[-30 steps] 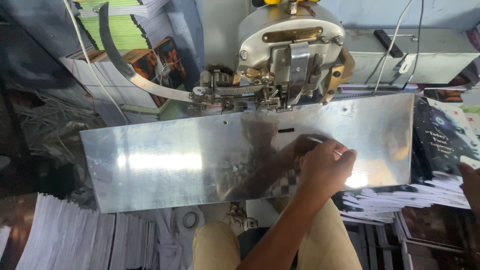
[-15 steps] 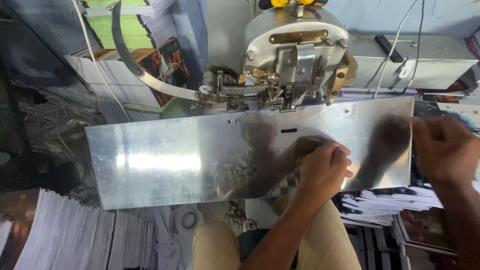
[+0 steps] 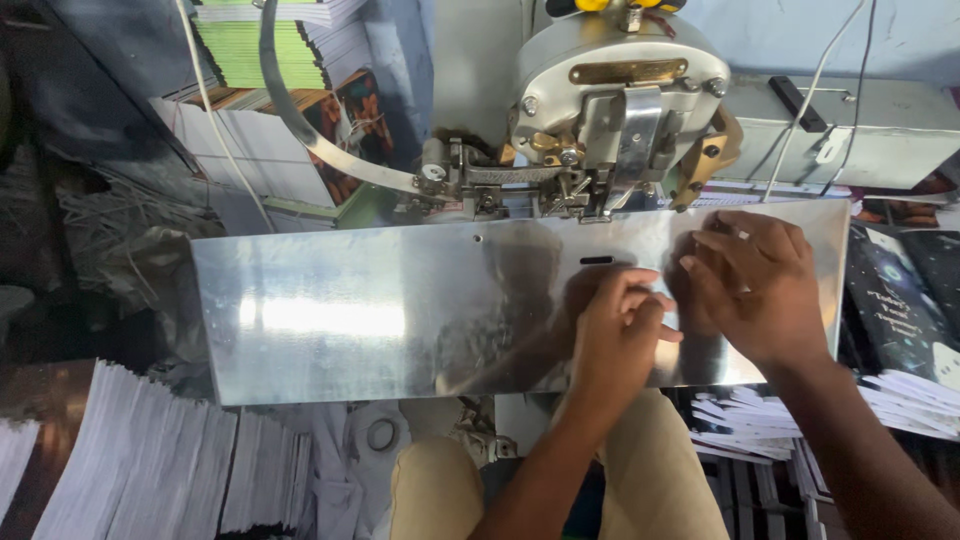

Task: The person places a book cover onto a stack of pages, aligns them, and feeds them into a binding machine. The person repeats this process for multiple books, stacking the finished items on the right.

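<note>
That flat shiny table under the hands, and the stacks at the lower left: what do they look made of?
The table looks like polished sheet metal: it mirrors light and both hands. The stacks look like white paper sheets, judging by their thin layered edges.

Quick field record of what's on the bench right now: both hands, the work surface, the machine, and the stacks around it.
left hand: palm down on the metal plate, fingers curled, holding nothing visible
right hand: flat on the plate beside the left, fingers spread
metal plate: shiny sheet, bare on its left part, small slot near the hands
machine head: grey with brass parts, directly behind the plate
paper stacks: white sheets, lower left
printed booklets: dark covers, at right
</note>
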